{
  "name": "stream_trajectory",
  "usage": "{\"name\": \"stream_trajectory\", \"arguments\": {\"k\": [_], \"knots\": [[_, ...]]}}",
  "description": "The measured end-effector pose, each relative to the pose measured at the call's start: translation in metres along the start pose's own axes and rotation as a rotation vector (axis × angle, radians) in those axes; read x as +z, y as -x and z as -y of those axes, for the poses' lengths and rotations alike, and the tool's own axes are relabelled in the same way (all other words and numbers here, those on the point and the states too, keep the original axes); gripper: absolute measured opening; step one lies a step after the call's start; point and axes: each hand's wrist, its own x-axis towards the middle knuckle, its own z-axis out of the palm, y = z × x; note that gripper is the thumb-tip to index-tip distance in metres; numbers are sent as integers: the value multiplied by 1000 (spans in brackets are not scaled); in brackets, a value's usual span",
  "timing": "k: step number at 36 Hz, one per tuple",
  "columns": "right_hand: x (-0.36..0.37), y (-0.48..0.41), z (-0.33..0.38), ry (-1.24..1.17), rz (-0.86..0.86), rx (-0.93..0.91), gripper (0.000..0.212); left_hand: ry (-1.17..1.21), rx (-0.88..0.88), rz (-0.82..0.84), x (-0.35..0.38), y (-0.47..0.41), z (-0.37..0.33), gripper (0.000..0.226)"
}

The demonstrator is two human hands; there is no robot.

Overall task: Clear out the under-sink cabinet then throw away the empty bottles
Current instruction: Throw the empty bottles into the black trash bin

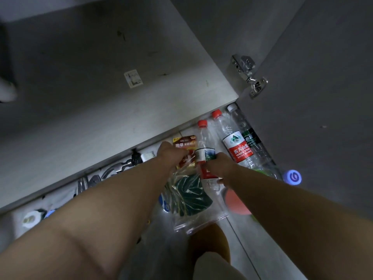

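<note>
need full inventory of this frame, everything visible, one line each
held bottle: one, clear with red cap, in right hand
other bottles: two, clear, red cap and white cap, floor beside door
card pack: one, red and yellow, in left hand
plastic bag: one, clear with dark green contents, floor below hands
metal tools: several, silver, floor along cabinet edge
round thing: one, orange-red, under right forearm
swirl cap: one, blue-white, by door
cabinet base: one, grey, upper left
sticker: one, white, on cabinet base
cabinet door: one, grey, open at right
hinge: one, silver, on door
left hand: one, pinches card pack
right hand: one, grips held bottle
</note>
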Motion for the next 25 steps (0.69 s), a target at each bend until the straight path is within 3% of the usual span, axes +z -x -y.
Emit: {"name": "stream_trajectory", "arguments": {"k": [4,13,20,25], "knots": [[-3,4,-1,-39,11,25,60,119,-32,56,-2,4,-1,20],[-1,22,4,-41,-86,-6,96,5,95,117,2,25,-12,33],[-17,67,16,-91,-249,-168,99,-54,330,63,-11,73,-38,29],[-29,125,35,-204,-290,-386,83,61,397,44,-31,130,-60,34]]}}
